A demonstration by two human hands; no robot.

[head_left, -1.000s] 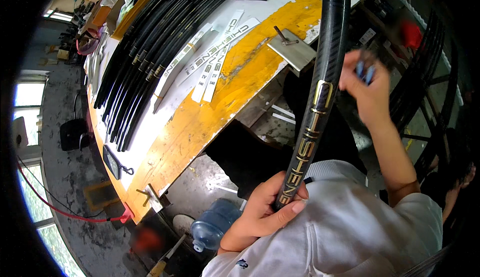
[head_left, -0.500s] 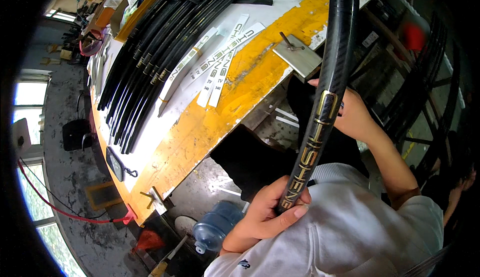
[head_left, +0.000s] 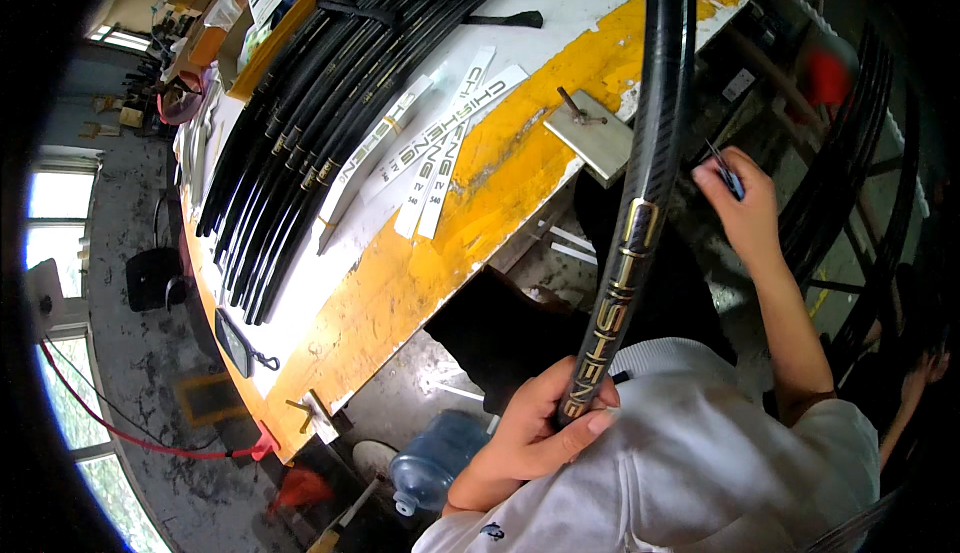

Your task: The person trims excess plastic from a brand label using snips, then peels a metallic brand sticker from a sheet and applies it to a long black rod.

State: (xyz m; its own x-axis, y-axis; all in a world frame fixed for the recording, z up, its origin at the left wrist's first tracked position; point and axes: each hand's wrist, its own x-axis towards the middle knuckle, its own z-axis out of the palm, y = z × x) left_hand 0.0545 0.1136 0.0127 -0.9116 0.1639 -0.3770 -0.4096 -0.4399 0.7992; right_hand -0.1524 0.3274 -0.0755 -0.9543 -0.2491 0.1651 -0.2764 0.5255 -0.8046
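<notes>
A thick black carbon-fibre pole (head_left: 655, 143) with gold lettering slants up across the view. Its lower end is wrapped by the fingers of my left hand (head_left: 535, 428), close to my white shirt. To the right of the pole and apart from it, my right hand (head_left: 752, 203) is closed on a small dark tool (head_left: 732, 182) with a thin pointed tip. I cannot make out the tool's exact kind. White printed strips (head_left: 440, 168) lie overlapping on the yellow-and-white table (head_left: 400, 288).
Several black poles (head_left: 300, 143) lie side by side on the table, with a phone (head_left: 233, 341) near its left end. A metal plate (head_left: 590, 135) sits at the table edge. Below are a blue water bottle (head_left: 440, 461) and a red hose (head_left: 150, 443). More poles (head_left: 850, 153) stand at right.
My right hand has moved away from the pole to the right, showing the small tool in it. The pole's upper part has tilted slightly left; my left hand stays at its lower end.
</notes>
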